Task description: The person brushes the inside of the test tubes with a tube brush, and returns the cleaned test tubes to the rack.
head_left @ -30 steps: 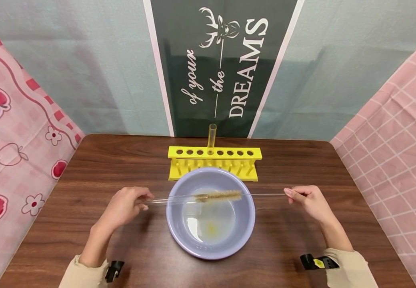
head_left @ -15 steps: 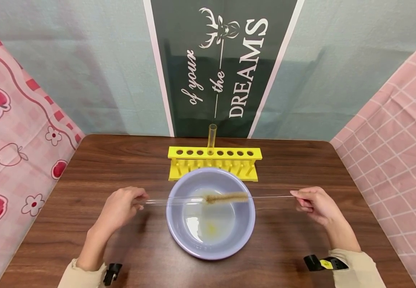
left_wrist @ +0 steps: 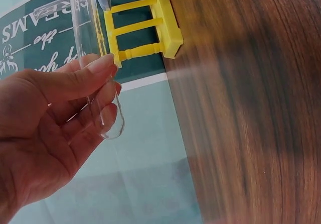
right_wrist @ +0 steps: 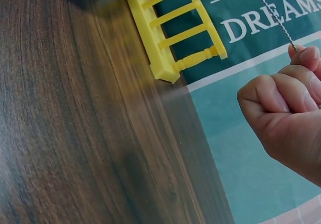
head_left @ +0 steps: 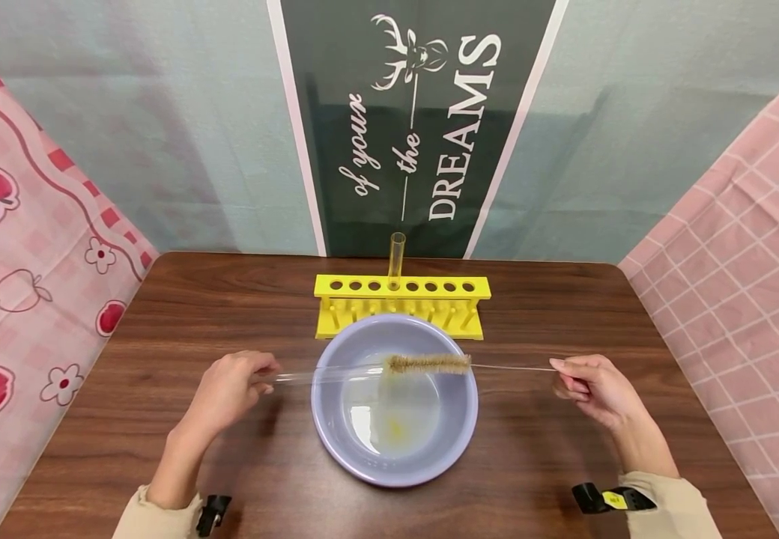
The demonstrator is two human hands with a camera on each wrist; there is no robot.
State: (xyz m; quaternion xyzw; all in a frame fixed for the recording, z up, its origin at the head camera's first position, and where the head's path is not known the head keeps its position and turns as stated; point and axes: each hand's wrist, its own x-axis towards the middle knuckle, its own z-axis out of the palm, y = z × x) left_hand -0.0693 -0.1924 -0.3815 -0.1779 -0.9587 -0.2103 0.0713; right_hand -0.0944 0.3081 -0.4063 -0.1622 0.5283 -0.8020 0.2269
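Observation:
My left hand (head_left: 231, 385) grips a clear test tube (head_left: 335, 373) near its rounded end, which shows in the left wrist view below the fingertips (left_wrist: 103, 63). The tube lies nearly level over a lavender basin (head_left: 467, 419), its mouth toward the right. Tan bristles of a test tube brush (head_left: 433, 364) stand at that mouth, almost wholly outside the glass. Off to the right, my right hand (head_left: 595, 389) pinches the end of the brush's thin wire handle (head_left: 511, 367). That wire is twisted, as the right wrist view shows. Cloudy water with a yellowish spot lies in the basin.
Directly behind the basin stands a yellow test tube rack (head_left: 325, 286) with a yellowish tube (head_left: 397, 258) upright in one hole. The brown wooden table (head_left: 228, 299) meets hanging cloths at the back and both sides.
My right hand has moved right and slightly down, drawing the brush's bristles further out of the test tube. The left hand has shifted slightly left, still holding the tube.

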